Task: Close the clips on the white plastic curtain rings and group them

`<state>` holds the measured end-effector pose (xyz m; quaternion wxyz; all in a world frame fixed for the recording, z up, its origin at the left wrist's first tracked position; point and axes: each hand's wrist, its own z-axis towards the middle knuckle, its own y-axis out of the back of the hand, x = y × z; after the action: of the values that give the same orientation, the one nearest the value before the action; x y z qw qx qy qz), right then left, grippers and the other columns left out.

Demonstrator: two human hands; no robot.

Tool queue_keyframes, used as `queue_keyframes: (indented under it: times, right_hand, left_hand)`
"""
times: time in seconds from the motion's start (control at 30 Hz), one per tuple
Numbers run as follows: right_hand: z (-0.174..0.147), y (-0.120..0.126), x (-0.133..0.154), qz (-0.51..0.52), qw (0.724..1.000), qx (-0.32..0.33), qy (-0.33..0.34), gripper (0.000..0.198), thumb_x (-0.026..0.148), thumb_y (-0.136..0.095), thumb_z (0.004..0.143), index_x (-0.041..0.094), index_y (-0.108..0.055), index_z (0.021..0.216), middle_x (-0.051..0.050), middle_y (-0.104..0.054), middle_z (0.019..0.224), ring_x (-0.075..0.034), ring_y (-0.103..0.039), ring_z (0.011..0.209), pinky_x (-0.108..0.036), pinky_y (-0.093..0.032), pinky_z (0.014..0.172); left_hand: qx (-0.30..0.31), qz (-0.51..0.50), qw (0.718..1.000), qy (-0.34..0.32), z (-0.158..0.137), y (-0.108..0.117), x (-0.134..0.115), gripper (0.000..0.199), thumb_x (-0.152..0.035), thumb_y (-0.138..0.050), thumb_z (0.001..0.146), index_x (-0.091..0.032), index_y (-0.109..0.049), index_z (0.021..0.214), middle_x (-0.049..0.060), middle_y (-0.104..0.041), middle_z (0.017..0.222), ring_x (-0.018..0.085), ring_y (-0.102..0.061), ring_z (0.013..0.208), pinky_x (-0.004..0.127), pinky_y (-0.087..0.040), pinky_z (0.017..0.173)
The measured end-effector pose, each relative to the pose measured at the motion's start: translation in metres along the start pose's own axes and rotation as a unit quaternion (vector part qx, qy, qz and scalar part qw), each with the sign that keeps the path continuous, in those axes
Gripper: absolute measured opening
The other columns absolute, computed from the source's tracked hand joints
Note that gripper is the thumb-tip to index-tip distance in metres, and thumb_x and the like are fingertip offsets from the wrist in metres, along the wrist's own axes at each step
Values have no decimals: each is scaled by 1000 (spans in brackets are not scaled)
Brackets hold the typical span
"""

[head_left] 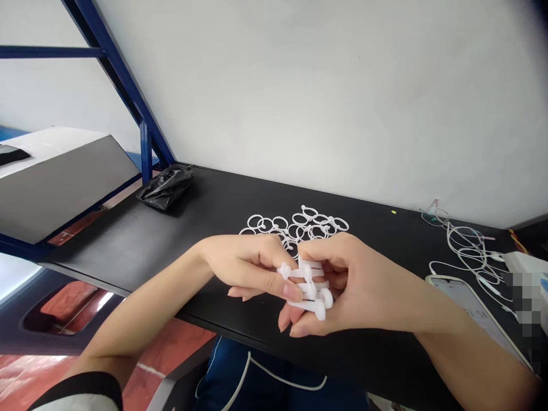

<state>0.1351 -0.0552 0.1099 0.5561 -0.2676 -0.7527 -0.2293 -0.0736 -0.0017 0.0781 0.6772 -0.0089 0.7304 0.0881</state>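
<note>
Several white plastic rings with small rounded knobs (309,279) are bunched together and seen mostly edge-on between my two hands, above the front of the black table. My left hand (252,265) grips the bunch from the left, its thumb pressed on the near side. From the right, my right hand (355,285) is closed round the same bunch, with fingers curled behind and beneath it. Just beyond my hands, a loose spread of similar thin white rings (319,225) lies on the table, partly hidden by my hands.
The black table (222,200) meets a pale wall. A crumpled black plastic bag (166,187) lies at the back left, near a blue metal frame (124,85). At right are a phone (471,308), tangled white cables (466,245) and a white box (526,279). A white cord (282,381) crosses my lap.
</note>
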Motion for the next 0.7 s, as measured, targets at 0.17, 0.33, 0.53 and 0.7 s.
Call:
queue_keyframes:
  times: [0.17, 0.33, 0.53, 0.7]
  right_hand:
    - [1, 0, 3, 27, 999, 42, 10, 34, 28, -87, 65, 20, -58, 82, -2, -76, 86, -23, -76, 86, -29, -61, 72]
    - [6, -2, -3, 35, 994, 88, 53, 36, 29, -86, 66, 20, -52, 73, -1, -75, 87, -22, -76, 86, -24, -59, 65]
    - [11, 1, -10, 62, 990, 88, 92, 33, 21, -85, 67, 19, -53, 77, -2, -76, 86, -21, -75, 85, -30, -60, 72]
    - [9, 16, -7, 16, 994, 70, 76, 28, 12, -82, 69, 18, -57, 81, 0, -75, 85, -14, -73, 75, -21, -56, 61]
  left_hand:
    - [14, 9, 999, -28, -3, -1, -2, 38, -49, -50, 95, -21, -74, 88, 2, -57, 49, 9, -48, 34, 19, -43, 38]
    - [41, 19, 998, -46, -4, -3, -5, 29, -36, -50, 97, -22, -74, 89, 3, -61, 55, 9, -53, 38, 18, -49, 45]
    - [22, -88, 993, -71, -1, -5, 3, 28, -35, -53, 96, -20, -72, 82, -1, -51, 46, 9, -49, 35, 22, -57, 55]
    - [-14, -150, 987, -49, 3, -8, 13, 32, -40, -51, 97, -18, -71, 86, 4, -66, 64, 6, -52, 38, 17, -51, 47]
